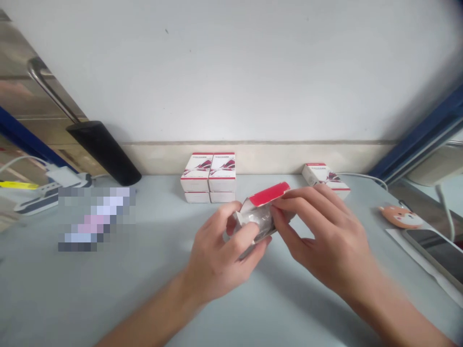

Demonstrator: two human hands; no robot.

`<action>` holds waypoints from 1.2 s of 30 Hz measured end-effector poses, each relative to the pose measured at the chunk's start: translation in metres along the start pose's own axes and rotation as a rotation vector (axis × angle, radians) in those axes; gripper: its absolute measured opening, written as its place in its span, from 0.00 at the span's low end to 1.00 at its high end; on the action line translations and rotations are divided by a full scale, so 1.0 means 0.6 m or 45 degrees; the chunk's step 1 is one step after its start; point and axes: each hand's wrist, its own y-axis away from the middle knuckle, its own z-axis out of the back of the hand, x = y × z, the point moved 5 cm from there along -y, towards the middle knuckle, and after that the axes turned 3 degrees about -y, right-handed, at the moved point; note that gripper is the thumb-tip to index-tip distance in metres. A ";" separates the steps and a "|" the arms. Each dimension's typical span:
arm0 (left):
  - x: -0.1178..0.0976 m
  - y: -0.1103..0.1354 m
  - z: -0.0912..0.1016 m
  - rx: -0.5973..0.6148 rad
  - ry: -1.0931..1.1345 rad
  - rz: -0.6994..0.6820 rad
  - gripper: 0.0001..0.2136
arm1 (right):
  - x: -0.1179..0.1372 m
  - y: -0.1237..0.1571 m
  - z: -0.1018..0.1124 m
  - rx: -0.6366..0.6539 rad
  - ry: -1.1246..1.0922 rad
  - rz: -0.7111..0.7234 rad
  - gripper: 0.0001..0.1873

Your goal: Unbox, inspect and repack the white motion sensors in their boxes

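Two hands are working at an open box (269, 194) above a grey table (144, 284).
The left hand (220, 255) is grasping it; the right hand (325, 236) is touching its red-flap end, pinching or not I cannot tell. Behind, stacked white boxes (208, 173) are bearing red edging, purplish graphics and print too small to read.

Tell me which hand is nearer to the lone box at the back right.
Right. The right hand is in front of the lone box, partly hiding it; the left hand is farther off, to the left, holding the open box.
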 end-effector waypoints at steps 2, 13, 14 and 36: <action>0.000 0.000 -0.001 -0.028 0.045 0.021 0.17 | 0.001 -0.001 0.002 0.038 -0.009 0.005 0.07; 0.050 0.013 -0.017 -0.042 0.375 0.389 0.22 | -0.030 0.011 -0.021 0.152 -0.047 -0.076 0.23; 0.057 0.016 -0.021 -0.042 0.404 0.428 0.22 | -0.048 0.014 -0.025 0.112 -0.056 -0.141 0.24; 0.078 0.024 -0.041 0.010 0.600 0.310 0.27 | 0.003 -0.041 -0.014 0.231 -0.215 0.050 0.14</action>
